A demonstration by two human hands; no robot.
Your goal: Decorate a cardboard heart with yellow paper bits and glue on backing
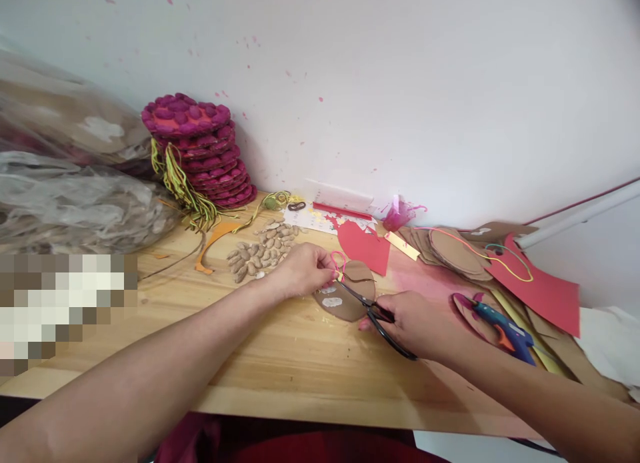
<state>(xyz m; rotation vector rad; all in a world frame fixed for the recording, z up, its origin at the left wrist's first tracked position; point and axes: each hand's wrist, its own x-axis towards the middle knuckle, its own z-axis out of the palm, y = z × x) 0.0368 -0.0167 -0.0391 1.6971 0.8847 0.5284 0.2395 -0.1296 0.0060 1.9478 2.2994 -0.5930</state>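
My left hand (309, 270) pinches a small yellow piece (340, 276) between thumb and fingers. A looped pink cord (339, 258) rises beside the fingertips. Black scissors (373, 311) are gripped in my right hand (407, 322), and their blade tips reach the yellow piece. Whether the blades are apart cannot be made out. Below lies a round cardboard disc (357, 308) with two pale patches on it, and a thin dark strand (361, 280) stretches across its upper part.
Peanuts (270, 250) lie left of the disc. Behind them stands a stack of magenta peanut-covered discs (210, 163) with yellow-green tassels. Red paper (367, 243) lies beyond the disc. To the right are cardboard discs (463, 250) and a blue glue gun (510, 333). Plastic bags (75, 196) fill the left.
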